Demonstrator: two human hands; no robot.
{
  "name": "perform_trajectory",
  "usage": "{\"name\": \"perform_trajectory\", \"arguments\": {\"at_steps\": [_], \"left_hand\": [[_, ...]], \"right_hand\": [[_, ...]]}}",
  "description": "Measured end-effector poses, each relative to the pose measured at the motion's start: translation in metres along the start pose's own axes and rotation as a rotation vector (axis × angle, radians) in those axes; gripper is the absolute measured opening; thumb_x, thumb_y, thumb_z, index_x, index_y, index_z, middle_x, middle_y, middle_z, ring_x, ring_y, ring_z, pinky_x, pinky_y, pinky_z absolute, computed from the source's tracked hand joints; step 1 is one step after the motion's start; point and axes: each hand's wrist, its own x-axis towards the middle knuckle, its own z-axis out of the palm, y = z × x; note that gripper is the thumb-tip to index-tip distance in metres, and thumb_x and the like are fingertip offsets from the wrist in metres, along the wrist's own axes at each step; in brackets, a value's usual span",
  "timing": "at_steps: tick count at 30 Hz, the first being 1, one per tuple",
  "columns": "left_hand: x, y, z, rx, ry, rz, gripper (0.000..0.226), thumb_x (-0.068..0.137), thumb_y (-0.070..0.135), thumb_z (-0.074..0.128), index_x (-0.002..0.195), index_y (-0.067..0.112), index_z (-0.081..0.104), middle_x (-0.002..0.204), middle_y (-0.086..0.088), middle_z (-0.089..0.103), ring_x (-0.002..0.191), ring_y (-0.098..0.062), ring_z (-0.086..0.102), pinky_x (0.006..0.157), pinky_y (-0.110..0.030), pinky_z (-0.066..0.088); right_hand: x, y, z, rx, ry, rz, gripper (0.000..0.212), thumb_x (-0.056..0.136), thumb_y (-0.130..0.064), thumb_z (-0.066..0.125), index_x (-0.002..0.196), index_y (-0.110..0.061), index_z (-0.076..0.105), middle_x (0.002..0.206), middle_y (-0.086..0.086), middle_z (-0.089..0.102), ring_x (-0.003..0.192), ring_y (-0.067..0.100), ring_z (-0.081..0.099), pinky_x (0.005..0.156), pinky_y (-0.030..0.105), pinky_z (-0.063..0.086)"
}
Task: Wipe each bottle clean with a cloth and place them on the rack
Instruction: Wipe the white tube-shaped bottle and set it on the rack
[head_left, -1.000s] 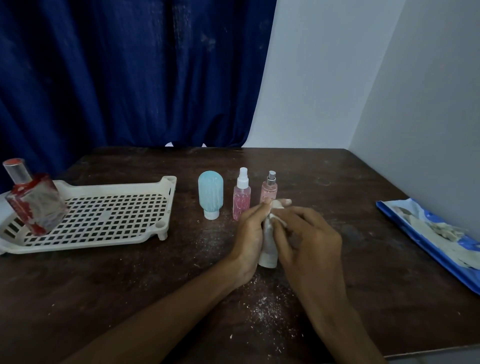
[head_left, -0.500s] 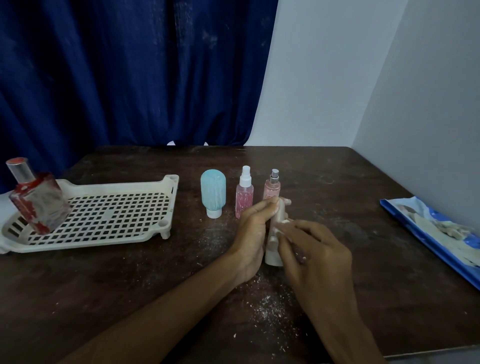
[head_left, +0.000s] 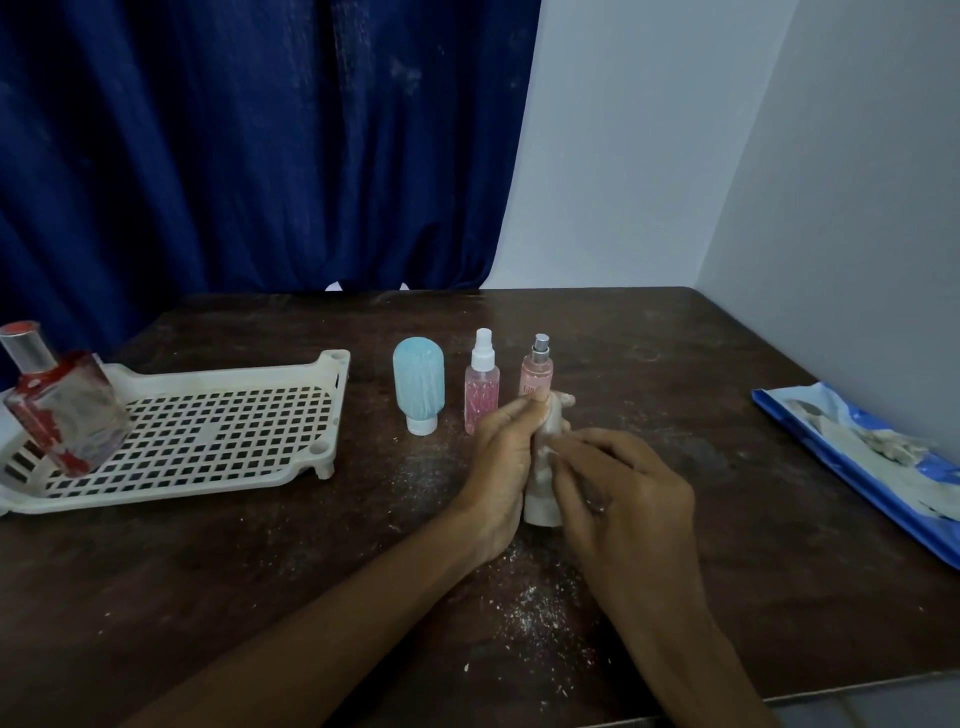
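A small whitish bottle (head_left: 543, 506) stands at the middle of the dark table, gripped on its left side by my left hand (head_left: 501, 462). My right hand (head_left: 623, 499) pinches a small white cloth (head_left: 553, 421) against the bottle's upper part; most of the cloth is hidden by my fingers. Behind my hands stand a light blue bottle (head_left: 418, 384), a pink spray bottle with a white top (head_left: 482, 382) and a pink spray bottle with a silver top (head_left: 537, 366). A red and clear perfume bottle (head_left: 60, 405) stands tilted in the white rack (head_left: 208, 431) at the left.
White crumbs and dust (head_left: 524, 618) lie scattered on the table near my forearms. A blue and white packet (head_left: 857, 457) lies along the right wall. A blue curtain (head_left: 249, 145) hangs behind the table. The table's front edge runs just below my wrists.
My right hand has slid down the bottle with the cloth. The left hand keeps its grip and the bottle stays at the same spot.
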Motion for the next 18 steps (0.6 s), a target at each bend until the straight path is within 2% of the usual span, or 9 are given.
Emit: {"name": "perform_trajectory", "arguments": {"at_steps": [4,9,12,14,18], "left_hand": [[0.002,-0.001,-0.001,-0.016,0.013,0.014,0.033,0.103,0.027,0.047,0.107,0.003,0.070,0.085,-0.010,0.059,0.071,-0.016,0.059,0.067,-0.028,0.051],[0.001,-0.004,0.001,-0.027,0.053,0.042,0.033,0.101,0.031,0.050,0.100,0.005,0.071,0.084,-0.010,0.059,0.072,-0.017,0.059,0.067,-0.027,0.052],[0.002,-0.003,-0.001,-0.171,0.047,-0.007,0.032,0.102,0.030,0.048,0.101,0.004,0.068,0.080,-0.008,0.058,0.070,-0.017,0.059,0.064,-0.028,0.052],[0.003,-0.002,-0.002,-0.224,0.038,-0.028,0.031,0.101,0.028,0.048,0.103,0.002,0.065,0.078,-0.008,0.056,0.067,-0.017,0.058,0.060,-0.026,0.050],[0.003,-0.004,0.001,-0.205,0.001,-0.020,0.035,0.100,0.027,0.045,0.109,-0.001,0.064,0.078,-0.010,0.056,0.068,-0.018,0.059,0.062,-0.028,0.053]], "right_hand": [[-0.004,-0.001,0.008,-0.010,0.008,-0.029,0.025,0.087,-0.021,0.059,0.099,-0.011,0.078,0.099,0.003,0.070,0.087,0.013,0.066,0.080,0.013,0.048],[-0.008,-0.006,0.013,-0.019,0.001,-0.054,0.028,0.088,-0.020,0.057,0.102,-0.008,0.077,0.102,0.004,0.068,0.090,0.016,0.065,0.079,0.016,0.050],[-0.017,-0.007,0.013,-0.013,-0.044,-0.053,0.019,0.086,-0.015,0.068,0.102,-0.009,0.077,0.105,0.004,0.068,0.093,0.017,0.065,0.079,0.022,0.052],[-0.022,-0.003,0.009,-0.020,-0.078,-0.052,0.017,0.082,-0.012,0.074,0.099,-0.011,0.079,0.103,0.002,0.069,0.091,0.016,0.065,0.077,0.024,0.053],[-0.013,-0.003,0.003,-0.012,-0.063,-0.011,0.013,0.077,-0.013,0.071,0.088,-0.014,0.079,0.090,-0.002,0.072,0.081,0.013,0.067,0.074,0.018,0.049]]}}
